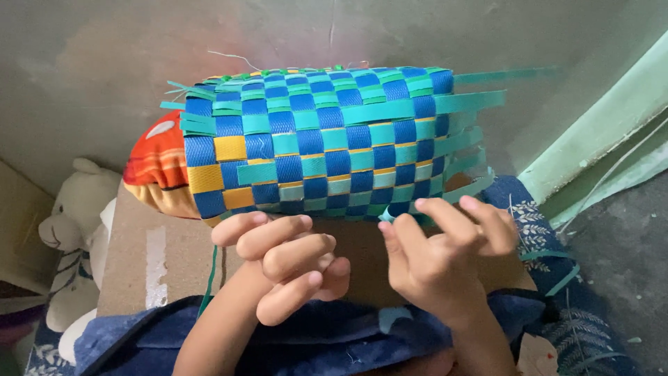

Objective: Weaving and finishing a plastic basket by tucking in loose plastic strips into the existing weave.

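Cardboard board (pixel 139 257), woven basket (pixel 320 139) lying left-right, hands (pixel 362 261)

Single head view, steeply downward, close.

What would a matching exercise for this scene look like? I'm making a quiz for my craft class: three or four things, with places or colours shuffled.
Things:
1. woven basket
2. soft toy
3. cardboard sheet
4. right hand

Descriptions:
A. white, at the far left
B. fingertips on a teal strip at the weave's lower edge
C. blue and teal checks with some yellow squares
D. brown and flat, under the weave

Pairs: 1-C, 2-A, 3-D, 4-B
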